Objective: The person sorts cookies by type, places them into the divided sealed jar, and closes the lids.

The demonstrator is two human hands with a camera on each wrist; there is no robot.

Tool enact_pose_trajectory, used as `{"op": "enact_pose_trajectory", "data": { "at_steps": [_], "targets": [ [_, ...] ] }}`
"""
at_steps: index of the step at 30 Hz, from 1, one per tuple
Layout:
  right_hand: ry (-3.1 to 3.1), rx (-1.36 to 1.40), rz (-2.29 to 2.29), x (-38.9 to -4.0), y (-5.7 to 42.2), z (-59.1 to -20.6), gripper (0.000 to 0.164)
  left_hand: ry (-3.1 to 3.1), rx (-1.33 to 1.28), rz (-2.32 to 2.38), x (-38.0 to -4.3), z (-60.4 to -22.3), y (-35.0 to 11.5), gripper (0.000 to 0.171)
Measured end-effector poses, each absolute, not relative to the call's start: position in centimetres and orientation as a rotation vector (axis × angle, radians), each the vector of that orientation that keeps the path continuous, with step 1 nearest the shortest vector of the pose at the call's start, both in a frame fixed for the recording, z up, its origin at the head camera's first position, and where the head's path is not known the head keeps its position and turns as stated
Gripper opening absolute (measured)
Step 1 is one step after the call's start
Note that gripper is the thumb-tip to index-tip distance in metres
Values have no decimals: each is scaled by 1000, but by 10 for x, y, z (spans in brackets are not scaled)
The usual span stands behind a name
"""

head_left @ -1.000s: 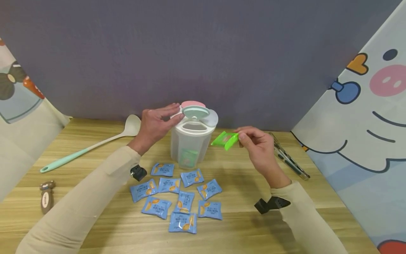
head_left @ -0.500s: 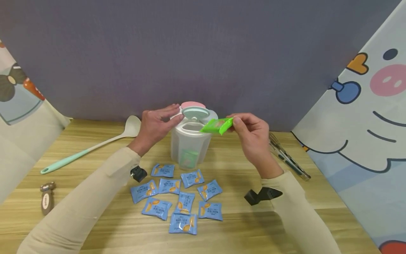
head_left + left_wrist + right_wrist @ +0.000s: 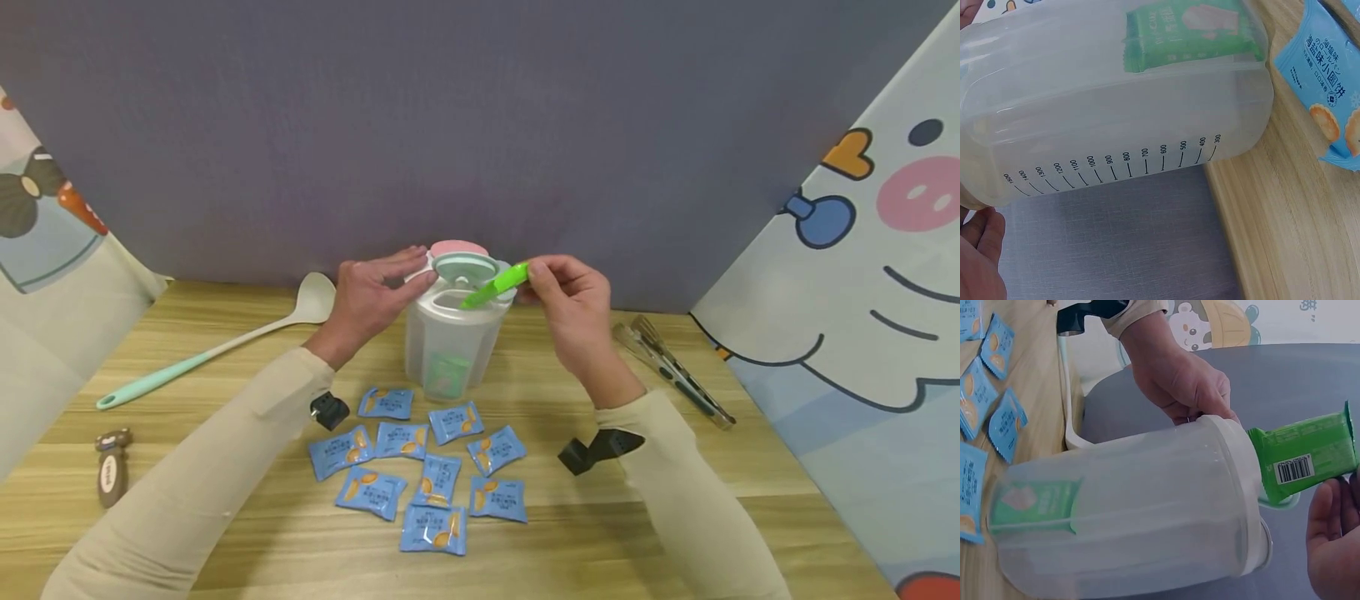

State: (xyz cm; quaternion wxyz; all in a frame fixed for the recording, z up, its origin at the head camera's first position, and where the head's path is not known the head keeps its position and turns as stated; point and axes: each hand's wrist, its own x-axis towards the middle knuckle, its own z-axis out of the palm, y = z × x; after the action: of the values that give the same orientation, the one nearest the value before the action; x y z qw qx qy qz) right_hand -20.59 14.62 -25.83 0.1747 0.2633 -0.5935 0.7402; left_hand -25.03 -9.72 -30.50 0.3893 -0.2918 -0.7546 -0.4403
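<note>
My left hand (image 3: 375, 292) rests against the left side of the white lid (image 3: 465, 312) of a clear storage container (image 3: 450, 350), its fingers stretched along the rim. The lid's mint flap (image 3: 467, 267) stands raised behind an opening. My right hand (image 3: 573, 308) pinches a green snack packet (image 3: 498, 286) by one end. That packet slants down, its lower end over the opening; the right wrist view shows the barcode on the green wrapper (image 3: 1300, 459). Another green packet (image 3: 1194, 31) lies at the bottom of the container, seen through the wall.
Several blue biscuit packets (image 3: 437, 481) lie in front of the container. To the left are a ladle (image 3: 217, 350) with a mint handle and a small brown bear-topped object (image 3: 112, 468). Metal tongs (image 3: 675, 371) lie on the right. A grey panel (image 3: 480, 150) stands behind.
My right hand has moved left and up with the green packet, from beside the container to its opening, and the packet has tilted downward. My left hand has stayed on the lid.
</note>
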Motion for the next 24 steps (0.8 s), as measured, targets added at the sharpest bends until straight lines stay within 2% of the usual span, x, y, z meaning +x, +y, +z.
{"op": "enact_pose_trajectory", "data": {
  "at_steps": [13, 24],
  "targets": [
    [-1710, 579, 2175, -208, 131, -261, 9, -1907, -748, -1108, -250, -304, -96, 28],
    [-1764, 447, 2189, -205, 124, -262, 13, -1900, -740, -1120, -249, -303, -96, 27]
  ]
}}
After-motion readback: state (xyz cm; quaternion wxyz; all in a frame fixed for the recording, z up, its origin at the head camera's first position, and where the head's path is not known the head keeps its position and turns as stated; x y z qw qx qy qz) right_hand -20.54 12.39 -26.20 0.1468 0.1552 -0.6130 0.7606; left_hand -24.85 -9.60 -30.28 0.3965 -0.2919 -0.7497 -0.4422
